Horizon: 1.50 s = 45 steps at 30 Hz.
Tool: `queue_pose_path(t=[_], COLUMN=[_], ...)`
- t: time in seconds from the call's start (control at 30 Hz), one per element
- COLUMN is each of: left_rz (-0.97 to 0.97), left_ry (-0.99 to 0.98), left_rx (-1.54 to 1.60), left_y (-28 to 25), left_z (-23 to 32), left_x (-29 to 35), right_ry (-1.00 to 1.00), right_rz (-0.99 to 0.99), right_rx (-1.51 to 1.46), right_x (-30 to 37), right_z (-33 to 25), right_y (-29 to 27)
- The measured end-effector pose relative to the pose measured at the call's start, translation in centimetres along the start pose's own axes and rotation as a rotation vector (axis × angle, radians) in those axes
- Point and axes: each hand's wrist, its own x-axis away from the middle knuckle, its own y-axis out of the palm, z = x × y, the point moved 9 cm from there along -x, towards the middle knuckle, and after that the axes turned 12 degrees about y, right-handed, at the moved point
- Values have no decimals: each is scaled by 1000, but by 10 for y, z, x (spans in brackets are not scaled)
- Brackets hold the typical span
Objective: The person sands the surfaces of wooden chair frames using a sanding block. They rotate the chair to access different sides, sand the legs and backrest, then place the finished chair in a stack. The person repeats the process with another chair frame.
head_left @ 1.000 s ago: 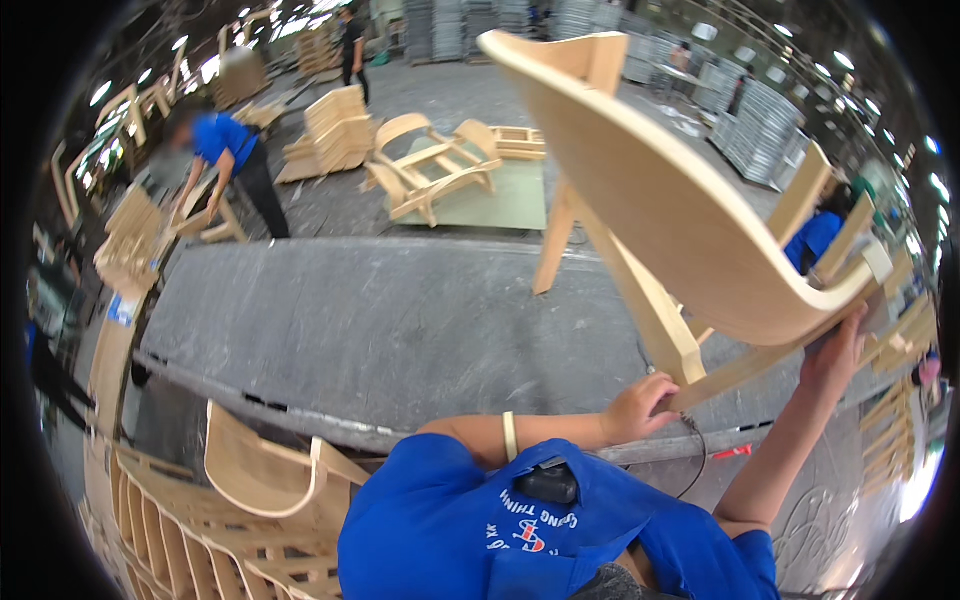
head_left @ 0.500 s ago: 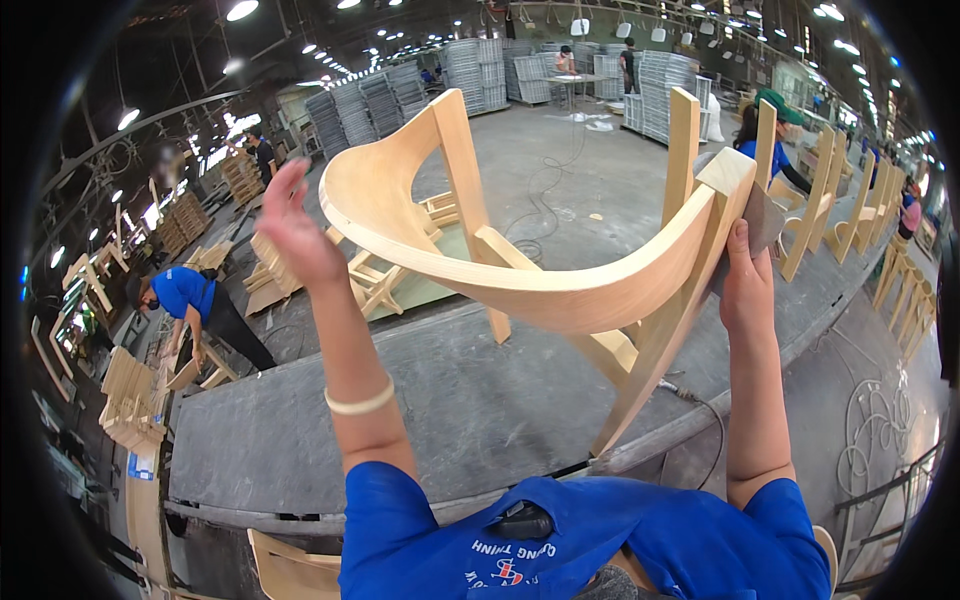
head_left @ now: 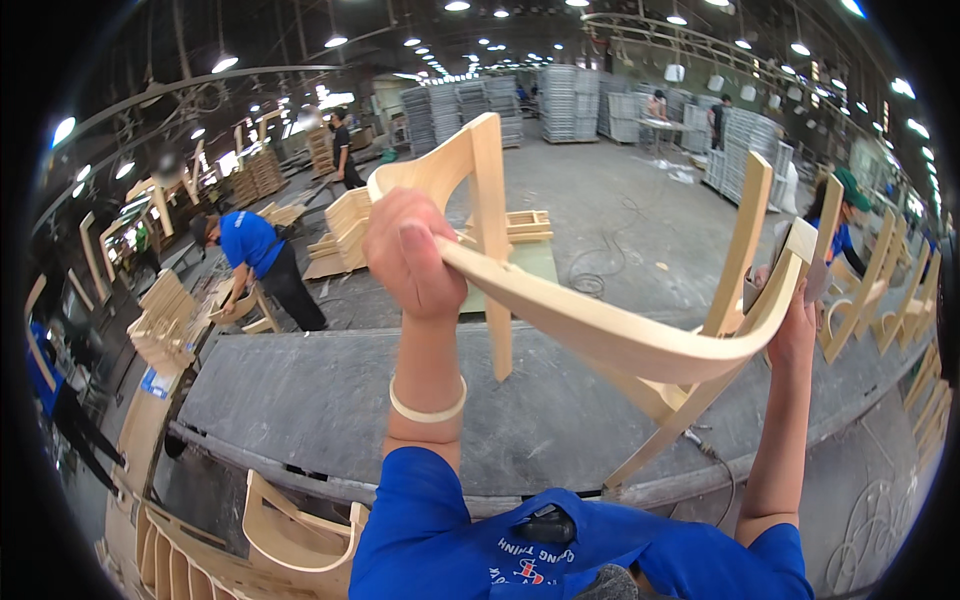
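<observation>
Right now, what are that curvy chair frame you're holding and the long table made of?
The chair frame looks like smooth, probably unpainted wood: pale tan with faint grain. The table has a dull, scuffed grey top, maybe rubber or painted board; I can't tell.

Pretty bright mid-frame, dim up top. Light comes from overhead: rows of white ceiling lamps [head_left: 225, 63], plenty blown out to blobs, bluish fringing near picture rim. Grey bench [head_left: 400, 400] evenly lit, soft shadows at most, murky underneath. Pale chair frame [head_left: 640, 350] catches light nicely, left hand [head_left: 418, 255] looks slightly motion-smeared. Heavy fisheye btw: bench edge bows, corners go full black, far background kinda mushy
</observation>
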Motion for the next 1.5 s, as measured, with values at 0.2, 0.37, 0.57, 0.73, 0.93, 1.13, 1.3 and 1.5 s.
queue_pose_path(t=[0.2, 0.37, 0.57, 0.73, 0.93, 1.13, 1.3, 1.5], left_rz=[-153, -334, -605, -678, -603, -565, -593, -344], left_ry=[139, 200, 144, 197, 167, 142, 123, -18], left_rx=[-370, -638, -640, -733, -732, -741, -772, -667], left_y=[-42, -31, 23, 59, 64, 58, 56, 38], left_z=[77, 140, 168, 159, 139, 136, 132, 113], left_x=[-26, -24, 1, 3, 0, 3, 5, 13], right_ry=[251, 406, 283, 156, -1033, -1007, -1209, -1217], right_rz=[-355, -465, -381, 234, -327, -757, -818, -790], right_rx=[-260, -437, -246, 452, 844, 1056, 960, 1056], right_x=[-45, -97, -149, -144, 34, 80, 119, 107], right_z=[45, 60, 110, 71, -116, -109, -103, -125], right_y=[80, 141, 115, 26, 87, 143, 191, 198])
